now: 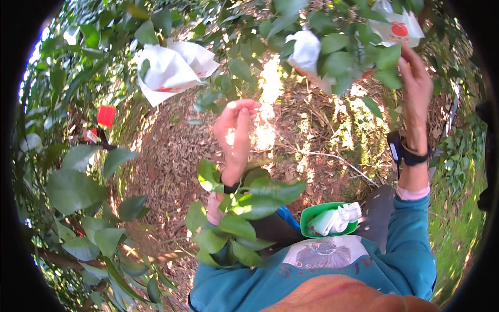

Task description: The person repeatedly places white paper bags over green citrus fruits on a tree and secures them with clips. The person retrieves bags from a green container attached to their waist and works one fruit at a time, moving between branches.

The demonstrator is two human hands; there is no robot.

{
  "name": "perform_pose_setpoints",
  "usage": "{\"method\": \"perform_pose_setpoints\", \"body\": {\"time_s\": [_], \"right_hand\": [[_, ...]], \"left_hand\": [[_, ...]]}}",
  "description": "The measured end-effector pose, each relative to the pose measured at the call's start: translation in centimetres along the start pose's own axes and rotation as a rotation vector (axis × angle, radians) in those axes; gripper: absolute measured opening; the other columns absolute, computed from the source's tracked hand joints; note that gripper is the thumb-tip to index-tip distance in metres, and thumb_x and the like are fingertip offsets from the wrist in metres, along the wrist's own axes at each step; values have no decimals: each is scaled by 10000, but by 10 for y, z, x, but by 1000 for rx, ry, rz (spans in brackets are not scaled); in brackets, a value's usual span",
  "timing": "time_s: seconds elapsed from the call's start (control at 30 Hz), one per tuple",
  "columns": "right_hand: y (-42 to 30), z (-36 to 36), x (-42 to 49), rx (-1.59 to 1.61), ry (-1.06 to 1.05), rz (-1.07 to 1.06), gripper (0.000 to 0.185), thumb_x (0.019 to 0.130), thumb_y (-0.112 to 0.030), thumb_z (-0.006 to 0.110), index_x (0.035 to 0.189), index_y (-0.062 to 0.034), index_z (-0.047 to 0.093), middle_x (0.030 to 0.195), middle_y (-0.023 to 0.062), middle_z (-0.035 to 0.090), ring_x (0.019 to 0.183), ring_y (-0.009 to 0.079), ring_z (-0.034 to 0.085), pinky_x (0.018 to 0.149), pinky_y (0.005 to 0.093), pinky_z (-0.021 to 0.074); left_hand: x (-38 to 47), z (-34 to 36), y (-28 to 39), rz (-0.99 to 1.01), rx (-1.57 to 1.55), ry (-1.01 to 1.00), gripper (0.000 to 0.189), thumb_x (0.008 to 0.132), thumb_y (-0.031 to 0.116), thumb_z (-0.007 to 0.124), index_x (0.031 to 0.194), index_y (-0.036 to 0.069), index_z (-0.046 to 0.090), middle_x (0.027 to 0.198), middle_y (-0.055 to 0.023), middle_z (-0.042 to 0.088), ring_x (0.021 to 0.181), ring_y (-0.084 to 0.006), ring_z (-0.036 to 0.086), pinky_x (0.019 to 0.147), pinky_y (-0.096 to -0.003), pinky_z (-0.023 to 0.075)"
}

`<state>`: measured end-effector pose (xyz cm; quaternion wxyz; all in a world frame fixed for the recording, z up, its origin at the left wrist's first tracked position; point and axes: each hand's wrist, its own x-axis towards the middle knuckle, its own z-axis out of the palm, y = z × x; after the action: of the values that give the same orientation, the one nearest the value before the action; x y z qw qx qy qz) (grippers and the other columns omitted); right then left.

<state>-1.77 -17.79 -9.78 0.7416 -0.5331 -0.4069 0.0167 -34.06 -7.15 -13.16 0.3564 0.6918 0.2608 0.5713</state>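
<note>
My right hand (pixel 416 78) reaches up among the leaves, its fingertips at the lower edge of a white bag with a red fruit print (pixel 397 29); whether they grip it is unclear. My left hand (pixel 236 134) is raised before me, thumb and fingertips close together; nothing can be made out between them. White bags (pixel 167 72) hang at upper left, and another white bag (pixel 306 50) hangs between leaves at upper centre. At my waist sits a green container (pixel 308 216) holding folded white bags (pixel 337 220).
A leafy branch (pixel 241 218) crosses in front of my left forearm. Dense foliage (pixel 78 191) fills the left side, with a red square piece (pixel 106 116) among it. Dry leaves and a thin bare twig (pixel 347 162) lie on the ground.
</note>
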Motion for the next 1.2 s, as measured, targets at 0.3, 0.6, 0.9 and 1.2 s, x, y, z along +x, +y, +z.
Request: {"method": "perform_pose_setpoints", "body": {"time_s": [0.3, 0.6, 0.9, 1.2], "right_hand": [[92, 41, -7, -122, -240, -119, 595, 805, -191, 711, 1337, -64, 476, 1252, 113, 569, 1104, 221, 580, 897, 348, 487], [141, -26, 17, 26, -331, 312, 473, 911, -234, 636, 1290, 15, 503, 1212, 109, 581, 1044, 139, 566, 904, 264, 465], [170, -88, -34, 297, -151, 203, 439, 966, -205, 494, 1336, 24, 444, 1266, 82, 551, 1192, 189, 515, 983, 320, 411], [73, -59, -289, -458, -1187, 190, 231, 735, -280, 719, 850, -84, 681, 897, 107, 650, 859, 284, 625, 761, 379, 502]], "left_hand": [[70, 32, 1, 258, 227, -174, 276, 919, 102, 527, 1176, 27, 594, 1171, -125, 634, 1012, -192, 623, 879, -299, 478], [114, 145, -75, 433, 449, -294, 635, 722, 265, 719, 1246, -15, 494, 1108, -187, 513, 1010, -349, 512, 883, -408, 444], [55, 230, -30, 436, 253, -319, 509, 705, 227, 695, 1127, -26, 565, 988, -193, 564, 829, -368, 596, 766, -434, 497], [68, 163, -60, 394, 141, -268, 472, 764, 106, 694, 1217, 59, 568, 1009, -101, 576, 903, -225, 581, 763, -321, 523]]}}
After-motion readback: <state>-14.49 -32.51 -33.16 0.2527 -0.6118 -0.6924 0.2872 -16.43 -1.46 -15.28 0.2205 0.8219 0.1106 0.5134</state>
